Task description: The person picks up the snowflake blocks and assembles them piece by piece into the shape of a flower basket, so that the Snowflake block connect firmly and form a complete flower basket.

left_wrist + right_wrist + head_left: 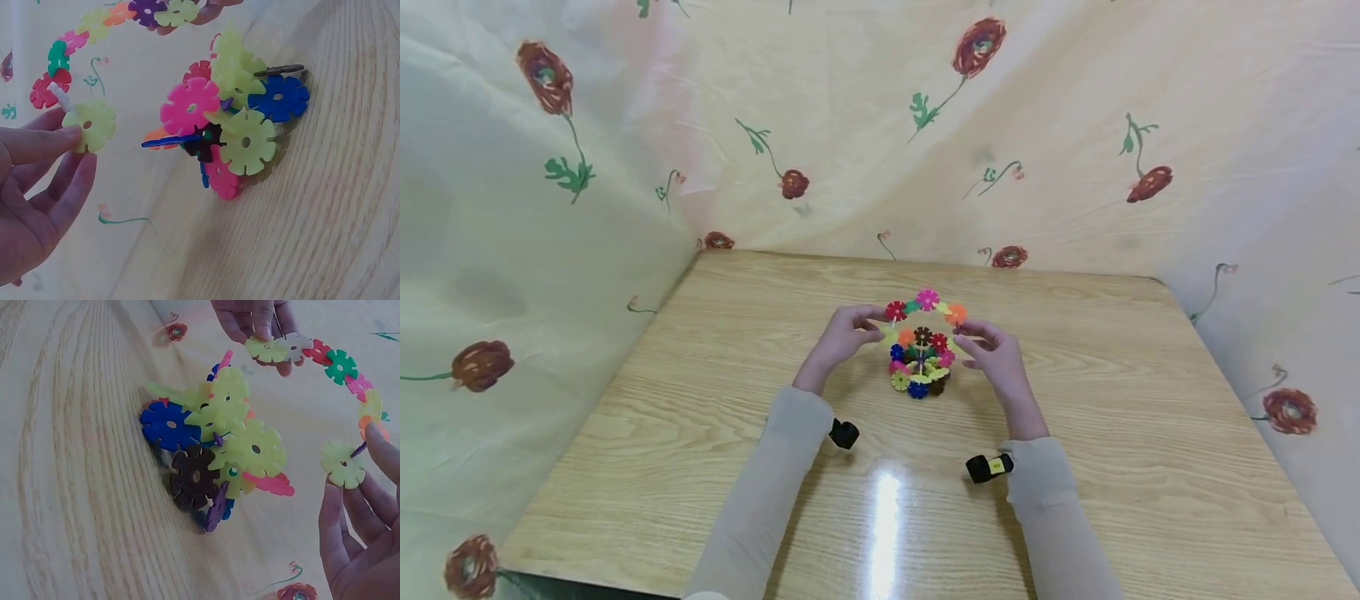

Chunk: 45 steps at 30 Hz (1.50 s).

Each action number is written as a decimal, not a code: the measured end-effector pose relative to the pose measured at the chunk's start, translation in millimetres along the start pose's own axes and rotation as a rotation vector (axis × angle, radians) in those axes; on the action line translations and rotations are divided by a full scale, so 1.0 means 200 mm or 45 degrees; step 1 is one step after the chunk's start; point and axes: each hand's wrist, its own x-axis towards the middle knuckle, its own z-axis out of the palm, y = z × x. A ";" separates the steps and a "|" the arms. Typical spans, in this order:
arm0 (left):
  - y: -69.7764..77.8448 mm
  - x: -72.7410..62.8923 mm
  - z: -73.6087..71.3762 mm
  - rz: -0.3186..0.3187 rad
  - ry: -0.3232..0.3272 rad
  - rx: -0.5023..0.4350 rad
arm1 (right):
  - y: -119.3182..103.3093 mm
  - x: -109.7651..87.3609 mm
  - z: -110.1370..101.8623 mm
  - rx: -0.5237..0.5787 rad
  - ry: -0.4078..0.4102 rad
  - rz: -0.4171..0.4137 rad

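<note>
My left hand (846,335) pinches a pale yellow notched disc (97,128) between thumb and fingers. This disc is one end of an arched chain (927,300) of interlocking plastic snowflake discs in red, green, pink, yellow, orange and purple. At the opposite end, my right hand (997,357) holds another pale yellow disc (341,469), joined to a purple one seen edge-on. Between and below the hands, a cluster of joined discs (919,367) sits on the table, with blue, brown, pink and yellow pieces. In the head view, the chain arches above and behind the cluster.
A light wood-grain table (685,400) lies under everything. Floral fabric (850,125) rises behind it and at both sides. Black wrist cameras (844,434) stick out from the inner side of both light sleeves. A bright reflection shows near the front.
</note>
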 end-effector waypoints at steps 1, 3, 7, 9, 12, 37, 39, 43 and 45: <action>0.00 0.00 0.00 -0.004 0.013 -0.009 | 0.00 0.00 0.00 -0.006 0.005 0.000; -0.01 0.00 0.01 -0.010 0.036 -0.024 | 0.01 0.01 0.00 -0.023 0.023 0.001; -0.01 0.01 0.03 -0.017 0.060 -0.055 | 0.02 0.02 -0.01 -0.066 0.075 0.016; -0.01 0.01 0.03 -0.022 0.065 -0.073 | 0.03 0.02 -0.01 -0.080 0.094 0.026; -0.02 0.02 0.04 -0.027 0.071 -0.091 | 0.03 0.03 -0.02 -0.097 0.094 0.026; -0.07 0.00 0.08 -0.095 0.202 -0.209 | 0.09 0.01 -0.01 -0.015 0.134 0.017; -0.08 0.00 0.08 -0.101 0.203 -0.190 | 0.10 0.01 -0.01 -0.028 0.146 0.021; -0.09 0.01 0.09 -0.097 0.175 -0.198 | 0.11 0.01 -0.01 -0.021 0.179 0.029; -0.09 0.01 0.09 -0.099 0.163 -0.205 | 0.11 0.01 -0.01 0.011 0.190 0.031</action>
